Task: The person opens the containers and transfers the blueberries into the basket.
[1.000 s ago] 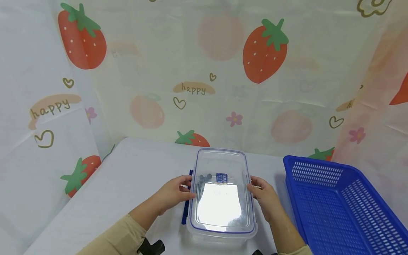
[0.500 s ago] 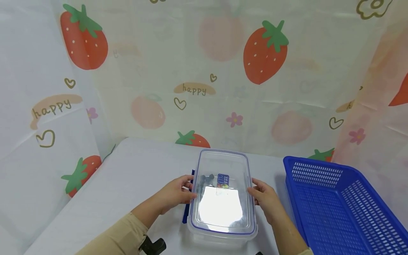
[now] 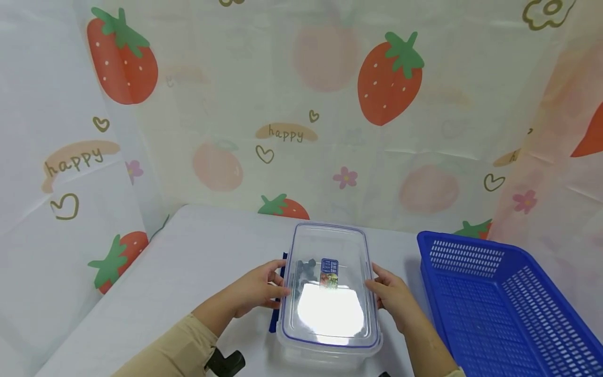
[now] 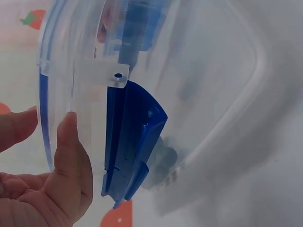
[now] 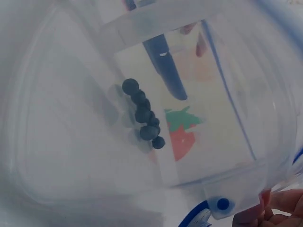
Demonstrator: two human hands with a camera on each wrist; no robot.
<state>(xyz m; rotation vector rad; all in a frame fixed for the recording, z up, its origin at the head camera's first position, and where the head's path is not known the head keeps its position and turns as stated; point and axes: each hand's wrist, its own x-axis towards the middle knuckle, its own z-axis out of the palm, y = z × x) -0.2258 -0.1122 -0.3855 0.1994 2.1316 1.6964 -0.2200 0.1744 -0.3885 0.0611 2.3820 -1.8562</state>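
Observation:
A clear plastic food container (image 3: pixel 325 357) sits on the white table, under a clear lid (image 3: pixel 330 241) with a thin blue seal line. My left hand (image 3: pixel 252 289) grips the lid's left edge, thumb on top and fingers beneath the rim. At the opposite edge my right hand (image 3: pixel 391 294) holds the lid, its thumb along the rim. A blue latch (image 4: pixel 135 132) hangs unfastened on the left side. Several small dark round pieces, looking like blueberries (image 5: pixel 143 113), lie inside the container in the right wrist view. A small printed label (image 3: pixel 329 273) shows through the lid.
To the right stands a blue plastic basket (image 3: pixel 426 283) with perforated walls, close to my right forearm. Behind the table (image 3: pixel 212 235) hangs a white cloth (image 3: pixel 235 104) printed with strawberries.
The lid has shifted very slightly to the right, and the printed label shows more fully as the bright glare moves down. Both hands keep their places at its edges.

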